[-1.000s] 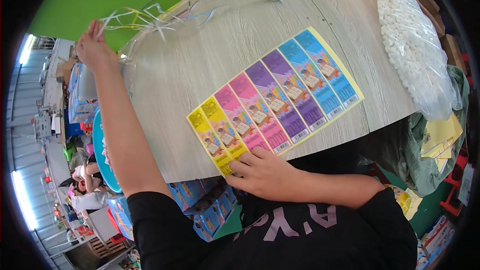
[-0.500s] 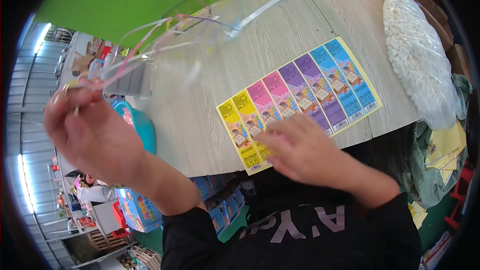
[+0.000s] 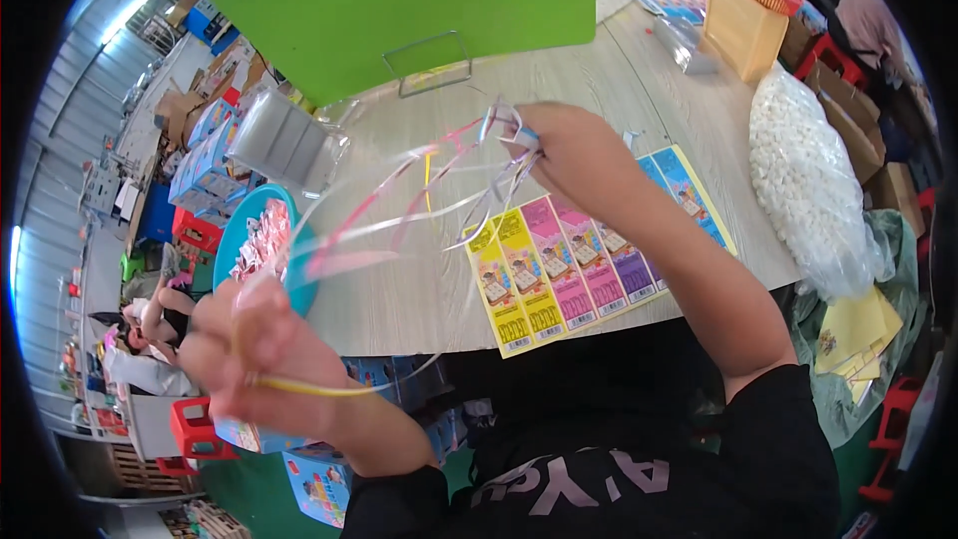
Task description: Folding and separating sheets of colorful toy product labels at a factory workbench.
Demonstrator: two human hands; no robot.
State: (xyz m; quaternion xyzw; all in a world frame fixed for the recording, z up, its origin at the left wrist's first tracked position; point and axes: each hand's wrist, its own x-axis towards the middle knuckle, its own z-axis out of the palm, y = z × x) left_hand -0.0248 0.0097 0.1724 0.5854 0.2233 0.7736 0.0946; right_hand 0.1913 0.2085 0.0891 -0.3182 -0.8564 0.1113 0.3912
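Observation:
A loose bundle of thin strips (image 3: 409,215), in white, pink, yellow and purple, stretches through the air between my hands. My left hand (image 3: 259,359), blurred by motion, is closed around one end at the lower left, beside the teal basin. Over the table, my right hand (image 3: 524,130) grips the other end, its fingers partly hidden by the strips. Below my right forearm lies a sheet of labels (image 3: 559,260) in yellow, pink, purple and blue panels, flat at the table's near edge. The forearm covers part of its right side.
A green board (image 3: 399,20) stands at the back behind a wire stand (image 3: 429,85). The teal basin (image 3: 307,284) holds small wrapped pieces. Right of the table is a clear bag of white pieces (image 3: 808,180). Clear plastic trays (image 3: 284,145) sit at the left; a person sits farther left.
My right hand has risen from the label sheet to the strips and now grips them. My left hand has dropped lower with its end. The view has shifted, showing more of the far table.

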